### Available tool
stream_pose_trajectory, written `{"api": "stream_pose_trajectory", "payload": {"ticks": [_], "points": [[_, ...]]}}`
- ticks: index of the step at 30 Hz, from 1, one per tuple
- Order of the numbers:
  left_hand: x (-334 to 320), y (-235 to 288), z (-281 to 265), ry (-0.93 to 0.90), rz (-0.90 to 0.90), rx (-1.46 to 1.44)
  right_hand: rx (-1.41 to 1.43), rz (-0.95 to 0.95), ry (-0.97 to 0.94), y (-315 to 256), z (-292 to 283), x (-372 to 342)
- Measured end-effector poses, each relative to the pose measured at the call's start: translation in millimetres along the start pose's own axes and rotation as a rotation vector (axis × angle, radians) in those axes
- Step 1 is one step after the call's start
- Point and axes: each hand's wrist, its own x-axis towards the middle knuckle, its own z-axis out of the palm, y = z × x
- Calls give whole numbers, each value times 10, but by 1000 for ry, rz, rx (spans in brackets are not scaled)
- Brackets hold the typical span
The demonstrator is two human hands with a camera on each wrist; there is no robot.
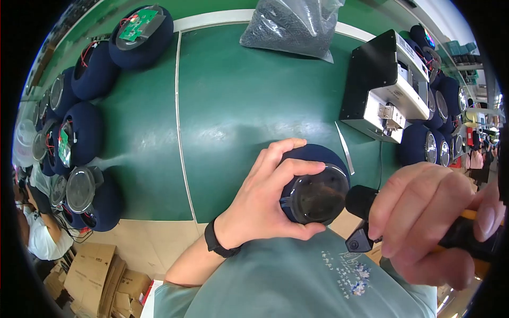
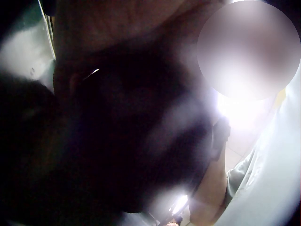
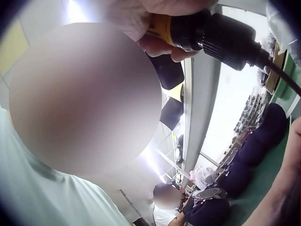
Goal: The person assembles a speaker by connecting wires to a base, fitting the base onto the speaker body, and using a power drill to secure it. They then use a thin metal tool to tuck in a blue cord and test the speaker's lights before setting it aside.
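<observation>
My left hand (image 1: 265,193) grips a dark navy round piece (image 1: 310,153) near the table's front edge, its clear round cover (image 1: 319,193) turned up between fingers and thumb. To the right, my right hand (image 1: 429,220) holds a black and orange power screwdriver (image 1: 363,201), its black nose beside the cover; whether they touch is hidden. In the right wrist view the tool's black collar (image 3: 229,41) and thin shaft stick out from the right hand (image 3: 164,28). The left wrist view is mostly dark and blurred.
Navy round pieces (image 1: 87,132) line the left side, some with green boards. A black and white machine (image 1: 379,85) and more navy pieces (image 1: 416,146) stand at right. Metal tweezers (image 1: 344,148) lie on the green table (image 1: 254,100); a plastic bag (image 1: 291,26) is at the back.
</observation>
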Motion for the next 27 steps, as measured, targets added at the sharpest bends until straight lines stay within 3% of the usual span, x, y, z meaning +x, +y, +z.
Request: {"api": "stream_pose_trajectory", "payload": {"ticks": [4,8,14,26,27], "points": [[3,13,-6,6,-2,-2,-126,-420,330,433,303,-84],[-3,25,-18,-3,-4,9,-154,-420,351,481,356,-103],[-17,47,-10,1,-32,7,-233,-274,234,387,342,-5],[-33,56,-72,-65,10,14,123,-464,371,354,148,-114],[-37,112,-109,-96,15,72,50,-473,495,265,-9,-239]]}}
